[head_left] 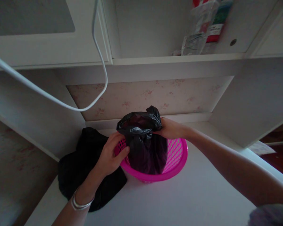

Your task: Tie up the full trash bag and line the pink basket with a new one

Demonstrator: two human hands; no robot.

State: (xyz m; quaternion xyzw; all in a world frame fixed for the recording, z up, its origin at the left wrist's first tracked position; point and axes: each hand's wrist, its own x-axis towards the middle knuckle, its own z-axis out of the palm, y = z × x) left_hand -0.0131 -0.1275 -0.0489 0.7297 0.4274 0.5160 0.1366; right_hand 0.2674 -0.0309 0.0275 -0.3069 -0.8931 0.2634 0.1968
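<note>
Now, from the left: a black cloth [85,163] lies on the white desk [191,201], touching the pink basket [176,157]. The left hand [110,157] is closed on the near-left side of the black plastic bag [143,141] at the basket rim. The bag stands inside the basket — its top rises above the rim. The right hand [171,128] grips the bag's gathered top from the right.

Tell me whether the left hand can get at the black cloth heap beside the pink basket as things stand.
Probably yes. The left hand grips the black bag at the pink basket rim, and the black cloth heap lies right under that wrist on the white desk, uncovered. It would have to release the bag first.
</note>
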